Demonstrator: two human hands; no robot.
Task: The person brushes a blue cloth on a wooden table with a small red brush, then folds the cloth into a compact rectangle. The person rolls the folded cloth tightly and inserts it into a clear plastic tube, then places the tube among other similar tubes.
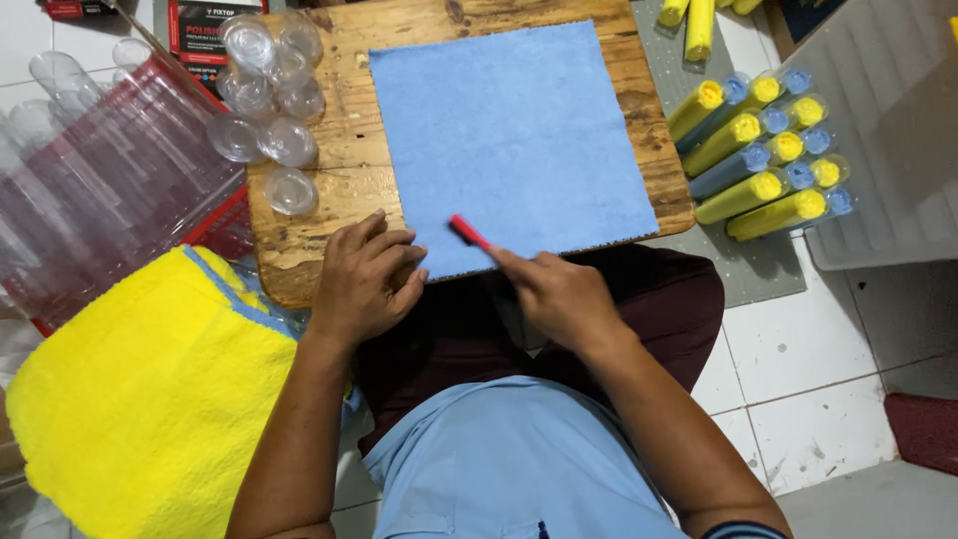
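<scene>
A blue cloth (514, 140) lies flat on a wooden board (339, 190) across my lap. My left hand (364, 279) rests palm down on the board's near edge, fingers touching the cloth's near left corner. My right hand (559, 294) holds a thin red stick-like tool (467, 232), its tip lying on the cloth's near edge.
Several clear plastic caps (264, 100) sit on the board's left part. Clear tubes fill a red tray (110, 180) at left. A yellow towel (150, 389) lies at near left. Rolled yellow and blue cloths in tubes (763, 155) lie at right beside a white bin (888, 150).
</scene>
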